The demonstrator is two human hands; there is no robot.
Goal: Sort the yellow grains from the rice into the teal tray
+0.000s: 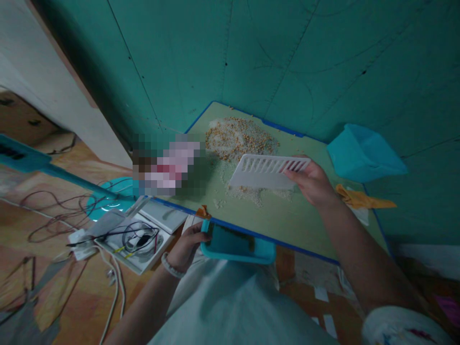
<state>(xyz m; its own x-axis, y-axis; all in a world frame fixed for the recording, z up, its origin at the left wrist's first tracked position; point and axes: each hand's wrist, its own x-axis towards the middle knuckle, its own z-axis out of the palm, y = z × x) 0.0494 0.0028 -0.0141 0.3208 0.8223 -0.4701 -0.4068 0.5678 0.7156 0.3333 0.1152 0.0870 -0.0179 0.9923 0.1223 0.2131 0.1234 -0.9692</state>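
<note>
My right hand (312, 182) grips one end of a flat white plastic scraper (260, 178) with a row of slanted slots along its top. The scraper is held over the table, with some pale grains (251, 195) at its lower edge. Behind it spreads a heap of pale grains mixed with round orange-yellow kernels (239, 136). My left hand (189, 242) is closed on the left end of a turquoise plastic tray (237, 256), which sits against the table's front edge, close to my body. Whatever lies inside the tray is too dark to make out.
The pale green table (309, 230) has a blue rim and stands against a green wall (273, 57). At its right are a turquoise bin (364, 153) and an orange cloth (366, 197). An open white box with cables (140, 239) lies left, beside a turquoise stand (115, 189).
</note>
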